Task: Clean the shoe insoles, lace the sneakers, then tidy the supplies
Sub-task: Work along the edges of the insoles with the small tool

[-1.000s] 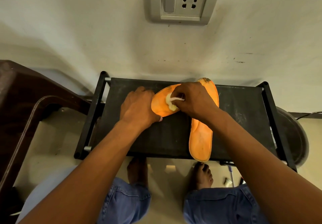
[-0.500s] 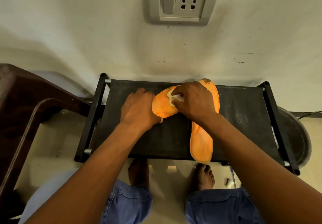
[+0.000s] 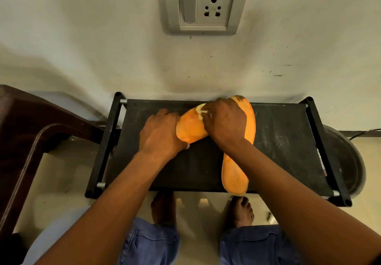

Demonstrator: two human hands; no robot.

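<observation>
Two orange insoles lie crossed on a black rack top (image 3: pixel 278 141). The upper insole (image 3: pixel 190 128) lies slantwise; the lower insole (image 3: pixel 235 174) runs from the far edge to the near edge, its heel over the front edge. My left hand (image 3: pixel 160 134) holds the upper insole's left end down, thumb under its edge. My right hand (image 3: pixel 224 122) grips a small whitish wad of cloth or cotton (image 3: pixel 201 113) and presses it onto the upper insole near its far edge. No sneakers or laces show.
A stained wall with a grey switch and socket plate (image 3: pixel 203 6) rises right behind the rack. A dark brown plastic chair (image 3: pixel 31 132) stands at the left. A dark round tub (image 3: pixel 342 157) sits at the right. My bare feet (image 3: pixel 241 211) are under the rack's front edge.
My right hand has slid the whitish wad along the upper insole, away from me toward its far edge. My left hand has stayed in place on the insole's end.
</observation>
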